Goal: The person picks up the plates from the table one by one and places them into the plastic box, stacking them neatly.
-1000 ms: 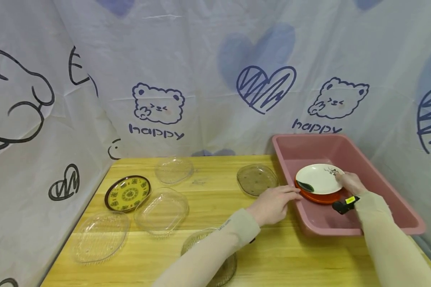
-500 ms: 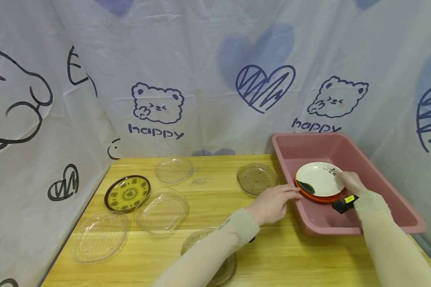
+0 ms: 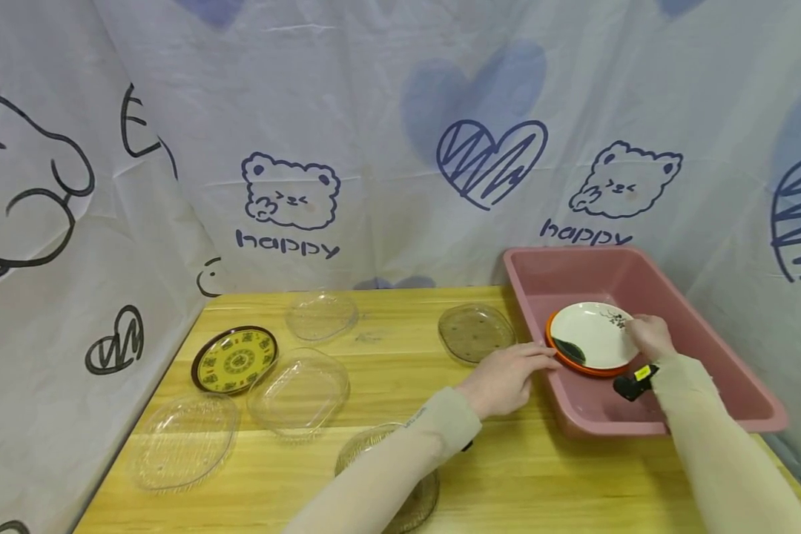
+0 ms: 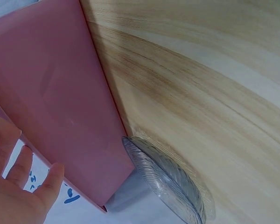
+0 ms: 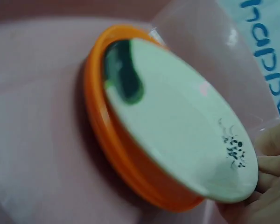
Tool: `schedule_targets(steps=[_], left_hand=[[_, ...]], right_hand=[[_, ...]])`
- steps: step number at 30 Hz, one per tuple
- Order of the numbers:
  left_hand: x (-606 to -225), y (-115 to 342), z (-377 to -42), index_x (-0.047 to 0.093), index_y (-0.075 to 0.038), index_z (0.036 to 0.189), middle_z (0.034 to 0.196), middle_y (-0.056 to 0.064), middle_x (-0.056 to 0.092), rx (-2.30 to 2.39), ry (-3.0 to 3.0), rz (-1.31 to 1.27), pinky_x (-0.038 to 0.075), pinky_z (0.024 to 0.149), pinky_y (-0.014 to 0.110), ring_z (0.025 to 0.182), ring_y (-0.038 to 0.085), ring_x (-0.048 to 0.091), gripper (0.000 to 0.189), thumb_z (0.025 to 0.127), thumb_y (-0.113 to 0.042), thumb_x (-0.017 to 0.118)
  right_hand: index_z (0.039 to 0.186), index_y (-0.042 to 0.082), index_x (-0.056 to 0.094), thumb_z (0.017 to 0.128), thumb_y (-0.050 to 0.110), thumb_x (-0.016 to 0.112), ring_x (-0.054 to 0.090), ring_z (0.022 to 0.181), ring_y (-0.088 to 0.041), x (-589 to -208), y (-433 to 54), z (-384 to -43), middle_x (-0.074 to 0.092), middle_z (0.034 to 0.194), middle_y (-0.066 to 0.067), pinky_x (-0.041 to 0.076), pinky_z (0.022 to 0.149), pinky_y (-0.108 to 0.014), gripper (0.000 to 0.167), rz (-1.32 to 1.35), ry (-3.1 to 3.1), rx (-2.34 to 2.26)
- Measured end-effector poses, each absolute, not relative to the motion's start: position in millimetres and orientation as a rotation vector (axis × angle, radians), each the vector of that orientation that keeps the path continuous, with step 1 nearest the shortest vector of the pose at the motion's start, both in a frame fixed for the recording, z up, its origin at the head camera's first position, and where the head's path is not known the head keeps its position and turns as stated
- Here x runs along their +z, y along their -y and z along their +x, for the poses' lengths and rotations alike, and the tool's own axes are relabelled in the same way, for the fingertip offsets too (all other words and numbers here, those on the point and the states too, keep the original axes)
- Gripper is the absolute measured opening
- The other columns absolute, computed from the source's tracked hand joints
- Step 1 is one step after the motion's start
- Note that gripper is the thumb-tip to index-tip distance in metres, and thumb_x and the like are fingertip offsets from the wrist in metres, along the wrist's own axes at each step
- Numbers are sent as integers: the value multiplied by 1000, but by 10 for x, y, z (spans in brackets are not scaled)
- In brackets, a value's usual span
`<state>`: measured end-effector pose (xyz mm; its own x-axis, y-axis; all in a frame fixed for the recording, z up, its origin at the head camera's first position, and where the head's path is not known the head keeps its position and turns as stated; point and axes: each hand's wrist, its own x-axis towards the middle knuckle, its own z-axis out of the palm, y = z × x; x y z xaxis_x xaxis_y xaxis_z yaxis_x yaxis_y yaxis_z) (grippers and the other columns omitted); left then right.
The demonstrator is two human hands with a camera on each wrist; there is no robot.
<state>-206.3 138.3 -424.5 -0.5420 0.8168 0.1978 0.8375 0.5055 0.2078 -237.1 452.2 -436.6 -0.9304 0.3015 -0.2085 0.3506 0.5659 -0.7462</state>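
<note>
Your R hand (image 3: 650, 335) pinched the R edge of a round white ceramic-looking plate w/ a dark-green leaf patch and small dark floral print (image 3: 590, 334). That plate was inside the deep pink rectangular plastic tub (image 3: 567, 271), over a round bright-orange plate (image 5: 95, 107) whose rim showed along its L and near sides. The white one looked a bit tilted; cdn't tell how much it touched the orange.

Your L hand (image 3: 500, 378) gripped nothing visibly: fingers loosely spread at the tub's L rim, near the orange plate, w/ a brownish see-through dish (image 3: 477, 334) just beyond on the table (image 3: 521, 489).

Step in hand, prob.: handling the white plate at the orange one, either setting it down or lifting it off. Next move prob. called for a steady R pinch, keeping the plate level, w/ R fingertips clear of the orange rim.
</note>
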Motion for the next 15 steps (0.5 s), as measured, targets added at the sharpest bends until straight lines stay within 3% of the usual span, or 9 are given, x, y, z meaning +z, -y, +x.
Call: schedule_targets(steps=[3,5,12,15], left_hand=[[-4245,-1378,-2064,60,-25,140,157,-8,48,-428,2658,-1464,30,124,22,149,10,40,54,94,2,49],[-4246,-1377,-2065,60,-25,140,157,-8,47,-425,2661,-1462,30,124,22,149,10,40,54,94,2,49],[-4251,-1369,-2068,60,-25,140,157,-9,47,-427,2662,-1458,30,124,22,149,10,40,54,94,2,50],[-4253,-1368,-2070,60,-24,139,157,-9,47,-429,2659,-1458,31,124,23,148,10,41,54,94,2,50]], right_hand=[[147,-24,22,97,14,27,43,133,-51,-4394,-4507,-2394,30,149,-46,52,104,-48,62,600,-2800,-1209],[147,-23,22,96,14,27,38,136,-53,-4411,-4506,-2400,30,149,-46,44,111,-56,63,594,-2822,-1176],[149,-22,16,95,16,29,33,137,-55,-4461,-4539,-2421,25,151,-46,38,116,-61,67,559,-2761,-1118],[149,-23,13,94,14,30,38,134,-55,-4473,-4544,-2412,23,151,-46,48,109,-59,69,539,-2716,-1131]])
